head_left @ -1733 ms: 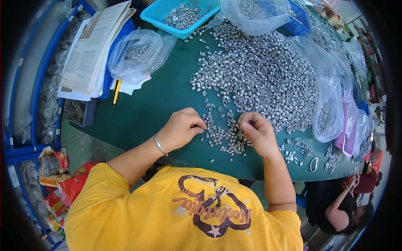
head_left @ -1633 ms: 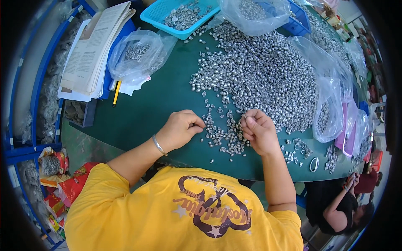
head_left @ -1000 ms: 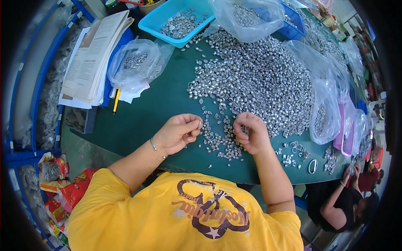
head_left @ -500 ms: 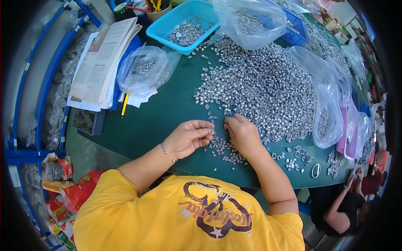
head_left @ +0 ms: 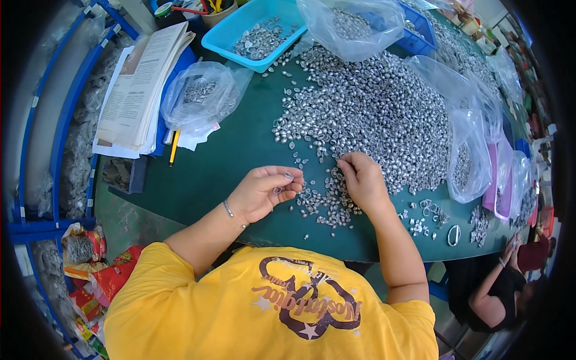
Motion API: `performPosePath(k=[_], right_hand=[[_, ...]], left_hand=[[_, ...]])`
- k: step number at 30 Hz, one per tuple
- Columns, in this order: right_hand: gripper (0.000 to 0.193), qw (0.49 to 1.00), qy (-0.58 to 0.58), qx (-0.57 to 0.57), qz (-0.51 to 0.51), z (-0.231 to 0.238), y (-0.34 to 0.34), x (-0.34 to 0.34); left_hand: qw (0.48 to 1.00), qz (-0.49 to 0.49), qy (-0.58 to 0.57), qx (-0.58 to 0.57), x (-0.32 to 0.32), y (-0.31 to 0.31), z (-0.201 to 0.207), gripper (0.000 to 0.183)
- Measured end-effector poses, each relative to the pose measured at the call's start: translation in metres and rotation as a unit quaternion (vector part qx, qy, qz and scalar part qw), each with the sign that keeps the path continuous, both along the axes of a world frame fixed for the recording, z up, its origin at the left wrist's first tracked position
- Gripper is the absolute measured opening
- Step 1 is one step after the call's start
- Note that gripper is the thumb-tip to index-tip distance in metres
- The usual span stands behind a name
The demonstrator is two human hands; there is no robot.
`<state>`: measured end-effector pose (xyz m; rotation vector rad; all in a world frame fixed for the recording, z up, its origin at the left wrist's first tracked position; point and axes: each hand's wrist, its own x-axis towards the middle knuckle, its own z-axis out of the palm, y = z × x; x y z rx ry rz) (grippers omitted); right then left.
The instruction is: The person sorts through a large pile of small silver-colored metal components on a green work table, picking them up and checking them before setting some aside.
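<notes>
Small cluster: a loose group of silvery metal pieces (head_left: 327, 204) lies before you on the green tabletop (head_left: 222, 156); call it the clock's centre, with 12 pointing away from you.
Left hand: your left hand (head_left: 262, 192) is at 9 o'clock, just beside the cluster, palm partly up, fingers loosely curled; thumb and forefinger pinch a small silvery piece (head_left: 288, 176), and a ring-like piece (head_left: 277, 190) shows against the lower fingers.
Right hand: your right hand (head_left: 365, 182) is at 2 o'clock, thumb and forefinger nearly together over the heap's near fringe; you cannot tell whether they hold a piece.
Main heap: the broad heap (head_left: 384, 114) spreads from 12 to 2, crowding your right hand's far side.
Open green: your widest bare stretch runs from 9 to 11, bounded by a clear bag (head_left: 237, 84) and newspapers (head_left: 144, 90) at 10 and a turquoise basket (head_left: 227, 37) at 11.
Right side: scattered bits (head_left: 420, 227) and an oval band (head_left: 454, 236) lie between 3 and 4, with a purple tray (head_left: 492, 186) near 3.
Table edge: it curves below the cluster, leaving you a narrow bare strip at 6, your yellow shirt (head_left: 240, 300) just beyond.
</notes>
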<state>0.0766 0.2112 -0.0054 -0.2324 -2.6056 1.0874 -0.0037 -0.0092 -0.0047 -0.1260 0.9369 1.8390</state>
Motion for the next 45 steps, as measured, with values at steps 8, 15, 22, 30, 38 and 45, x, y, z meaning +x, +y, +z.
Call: performPosePath(k=[8, 15, 22, 30, 38, 45], right_hand=[[0.009, 0.986, -0.063, 0.150, 0.016, 0.004, -0.011, 0.009], [0.007, 0.999, 0.018, 0.002, 0.034, -0.004, -0.007, 0.014], [0.006, 0.824, -0.162, -0.542, -0.028, 0.002, 0.009, 0.027], [0.008, 0.872, -0.197, -0.447, 0.018, 0.009, -0.014, 0.027], [0.007, 0.976, -0.053, 0.165, 0.132, 0.002, -0.048, 0.023], [0.017, 0.974, -0.025, 0.155, 0.162, 0.004, -0.051, 0.025]], left_hand=[[0.998, -0.020, 0.054, -0.017, 0.003, 0.004, 0.000, 0.025], [0.998, -0.027, 0.055, -0.024, 0.002, 0.003, 0.000, 0.029], [0.998, -0.023, 0.048, -0.019, 0.001, 0.003, 0.004, 0.027], [0.996, -0.010, 0.073, -0.044, -0.003, 0.002, 0.001, 0.013], [0.996, -0.013, 0.059, -0.066, 0.000, 0.004, 0.004, 0.009], [0.982, -0.030, 0.127, -0.133, 0.005, 0.005, 0.005, 0.007]])
